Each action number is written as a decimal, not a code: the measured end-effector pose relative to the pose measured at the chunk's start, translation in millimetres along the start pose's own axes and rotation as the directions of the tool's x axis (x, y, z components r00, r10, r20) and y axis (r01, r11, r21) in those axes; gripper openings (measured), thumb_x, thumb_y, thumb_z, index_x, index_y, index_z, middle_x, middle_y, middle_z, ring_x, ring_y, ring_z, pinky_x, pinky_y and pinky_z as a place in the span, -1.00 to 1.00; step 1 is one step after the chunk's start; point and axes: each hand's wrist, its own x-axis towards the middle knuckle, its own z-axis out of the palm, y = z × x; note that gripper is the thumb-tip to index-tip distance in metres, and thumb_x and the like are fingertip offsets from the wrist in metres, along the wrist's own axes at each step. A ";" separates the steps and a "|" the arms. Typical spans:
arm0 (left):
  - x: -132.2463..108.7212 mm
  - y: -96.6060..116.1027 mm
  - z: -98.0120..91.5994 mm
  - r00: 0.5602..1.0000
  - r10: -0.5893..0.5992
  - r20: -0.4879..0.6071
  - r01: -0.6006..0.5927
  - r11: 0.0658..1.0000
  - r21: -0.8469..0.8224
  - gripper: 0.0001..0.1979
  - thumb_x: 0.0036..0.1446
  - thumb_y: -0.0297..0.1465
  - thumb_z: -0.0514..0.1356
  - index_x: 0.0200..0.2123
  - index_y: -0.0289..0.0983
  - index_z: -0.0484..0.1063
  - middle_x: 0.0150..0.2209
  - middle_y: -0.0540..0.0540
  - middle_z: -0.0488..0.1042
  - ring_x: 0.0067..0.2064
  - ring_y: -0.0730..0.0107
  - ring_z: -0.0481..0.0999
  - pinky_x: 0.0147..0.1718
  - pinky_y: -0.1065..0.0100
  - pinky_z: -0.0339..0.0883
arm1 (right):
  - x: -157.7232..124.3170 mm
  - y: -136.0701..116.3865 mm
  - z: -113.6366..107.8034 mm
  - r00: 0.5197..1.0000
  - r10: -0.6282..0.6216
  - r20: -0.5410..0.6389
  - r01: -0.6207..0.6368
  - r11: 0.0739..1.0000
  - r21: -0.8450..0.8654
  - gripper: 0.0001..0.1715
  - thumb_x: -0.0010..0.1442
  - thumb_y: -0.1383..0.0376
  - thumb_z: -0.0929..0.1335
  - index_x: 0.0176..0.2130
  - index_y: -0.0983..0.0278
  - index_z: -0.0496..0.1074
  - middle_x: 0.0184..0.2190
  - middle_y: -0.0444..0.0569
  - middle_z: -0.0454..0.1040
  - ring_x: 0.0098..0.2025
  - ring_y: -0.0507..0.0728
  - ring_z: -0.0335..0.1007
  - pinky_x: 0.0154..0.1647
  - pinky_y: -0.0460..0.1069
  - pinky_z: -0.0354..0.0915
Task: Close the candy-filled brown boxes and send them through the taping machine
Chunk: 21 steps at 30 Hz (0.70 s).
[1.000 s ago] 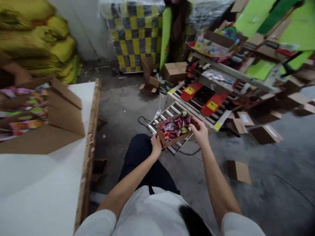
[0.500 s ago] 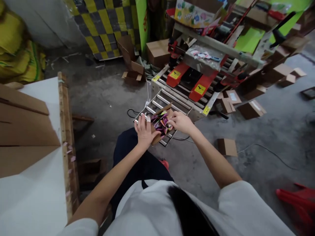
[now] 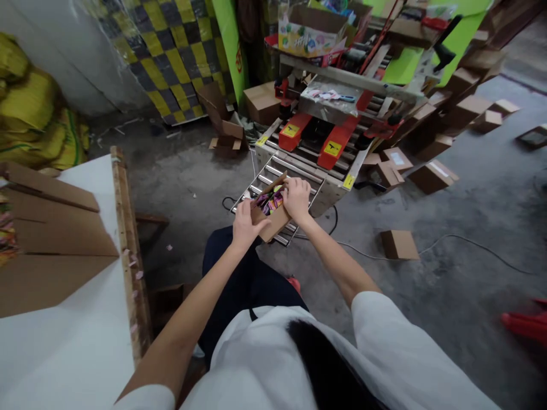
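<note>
Small carton (image 3: 277, 223): held betw. both hands, askew over roller track (image 3: 273, 171); contact w/ rollers can't be told.
L hand (image 3: 247, 226): fingers hold L end, thumb spread along near wall.
R hand (image 3: 297, 197): fingers curled over R end, holding it.
Packets (image 3: 272, 201): inside carton, top open. Risk: spill. Cause: carton tipped, or one end lifted faster.
Far flap (image 3: 271, 185): stands up. Risk: crease or poor closure. Cause: uneven finger pressure, or packets proud of rim.
Rollers: likely free-turning. Risk: carton slides off. Cause: a push w/ only one hand on it.
Red guides (image 3: 333, 151): beyond track. Risk: jam. Cause: carton entering skewed, flap up.
Cable (image 3: 363, 254): on floor (image 3: 350, 279), R side. Risk: trip. Cause: foot catching it.
</note>
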 end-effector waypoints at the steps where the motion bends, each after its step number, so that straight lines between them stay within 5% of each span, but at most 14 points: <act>1: -0.5 -1.6 1.8 1.000 -0.004 -0.008 0.004 1.000 0.009 -0.08 -0.05 -0.03 0.42 0.27 -0.24 0.15 0.06 -0.28 0.36 0.13 -0.02 0.38 0.14 0.07 0.29 | -7.3 -2.5 0.3 0.999 -0.032 -0.023 0.034 0.998 0.055 -0.61 0.37 0.29 0.19 0.08 0.35 0.40 0.02 0.19 0.44 0.08 0.31 0.23 0.23 0.21 0.03; 4: -2.1 -4.9 4.6 1.000 -0.003 -0.016 0.003 1.000 0.028 -0.12 -0.04 -0.06 0.43 0.25 -0.26 0.18 0.04 -0.29 0.36 0.12 -0.03 0.38 0.14 0.07 0.28 | -24.2 -10.8 4.8 0.981 -0.181 0.069 0.170 0.975 0.143 -0.59 0.41 0.26 0.17 0.11 0.32 0.42 0.02 0.11 0.48 0.09 0.25 0.26 0.32 0.19 -0.04; 8: -5.9 -2.9 2.7 0.999 0.035 0.019 -0.037 0.996 0.080 -0.34 0.03 -0.12 0.39 0.13 -0.28 0.32 0.00 -0.29 0.39 0.09 -0.02 0.40 0.07 0.11 0.32 | -19.3 -17.8 9.7 0.941 -0.239 0.240 0.226 0.971 0.082 -0.64 0.36 0.27 0.23 -0.15 0.34 0.58 -0.10 0.20 0.52 0.07 0.33 0.24 0.25 0.27 0.06; 13: -9.5 0.0 1.9 0.986 0.143 0.083 -0.152 0.983 0.104 -0.77 0.22 -0.24 0.25 -0.13 -0.23 0.48 -0.10 -0.22 0.48 0.00 0.09 0.45 0.07 0.14 0.32 | -8.7 -12.4 2.9 0.947 -0.246 0.206 0.219 0.965 0.145 -0.74 0.24 0.33 0.31 -0.33 0.33 0.61 -0.30 0.16 0.52 0.01 0.30 0.27 0.18 0.22 0.18; 16: -8.8 0.3 3.9 0.988 0.142 0.067 -0.147 0.985 0.087 -0.86 0.21 -0.27 0.25 -0.25 -0.22 0.52 -0.06 -0.20 0.49 0.04 0.12 0.44 0.13 0.13 0.29 | -31.9 -9.5 2.4 0.998 -0.012 -0.065 0.026 0.975 0.220 -0.63 0.31 0.28 0.23 -0.10 0.36 0.56 -0.07 0.19 0.47 0.13 0.28 0.24 0.26 0.24 0.14; 18: -11.5 2.5 4.5 0.989 0.124 0.076 -0.131 0.988 0.086 -0.87 0.20 -0.29 0.25 -0.29 -0.22 0.54 0.01 -0.20 0.48 0.07 0.11 0.43 0.15 0.12 0.29 | -56.1 -12.4 6.0 0.950 0.205 -0.237 -0.117 0.934 0.338 -0.49 0.35 0.23 0.18 0.17 0.39 0.38 0.18 0.28 0.30 0.30 0.31 0.08 0.32 0.30 0.07; 19: -14.4 4.3 4.3 0.990 0.111 0.082 -0.118 0.989 0.091 -0.87 0.20 -0.29 0.25 -0.30 -0.21 0.55 0.05 -0.20 0.48 0.07 0.10 0.42 0.14 0.12 0.29 | -67.6 -14.9 8.1 0.943 0.231 -0.240 -0.129 0.918 0.374 -0.42 0.36 0.20 0.18 0.27 0.39 0.26 0.27 0.31 0.20 0.37 0.33 -0.01 0.35 0.33 0.02; 21: -22.1 8.3 2.2 0.994 0.073 0.086 -0.082 0.991 0.102 -0.86 0.20 -0.30 0.24 -0.27 -0.19 0.58 0.08 -0.18 0.48 0.07 0.08 0.43 0.12 0.11 0.31 | -83.4 -19.2 10.7 0.993 0.081 -0.083 -0.046 0.929 0.366 -0.32 0.35 0.15 0.22 0.35 0.34 0.14 0.38 0.30 0.05 0.43 0.37 -0.13 0.37 0.40 -0.08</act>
